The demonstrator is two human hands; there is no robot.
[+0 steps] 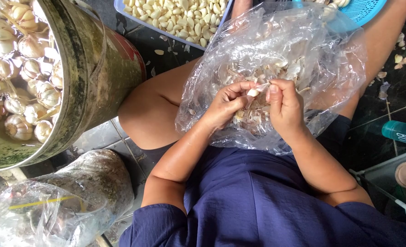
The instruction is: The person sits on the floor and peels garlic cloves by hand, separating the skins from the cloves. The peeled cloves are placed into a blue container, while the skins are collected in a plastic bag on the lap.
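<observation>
Over the lap, both hands meet above a clear plastic bag (331, 59) that holds papery garlic skins. Left hand (225, 106): fingers curled, thumb and fingertips pinched narrow on a garlic clove (253, 92). Right hand (284, 106): thumb pressed down at the clove's other side, fingers folded under; grip also narrow, touching the same clove. Clove sits between the two thumbs, just above the heap of skins, pale and partly stripped. How much skin remains on its underside cannot be told; fingers cover it.

Edges and room: bag rim stands up around the hands on the far and right sides, crumpled and open toward the person. Blue tray (120, 8) of peeled cloves lies beyond the bag, at the top edge, cut off by the frame. Metal bucket (97, 68) of whole garlic bulbs in water stands to the left, close beside the left knee, its far side cut off. Second plastic bag (38, 215) lies at lower left on the floor (166, 45). Blue mesh basket (367, 9) at upper right, mostly out of frame. Teal bottle (402, 132) lies at right, near the right leg. Loose skins scattered over the dark tiles at upper right.

Hidden: bag contents blurred by glare and folds; bottom of the bag rests on the lap, out of sight.
</observation>
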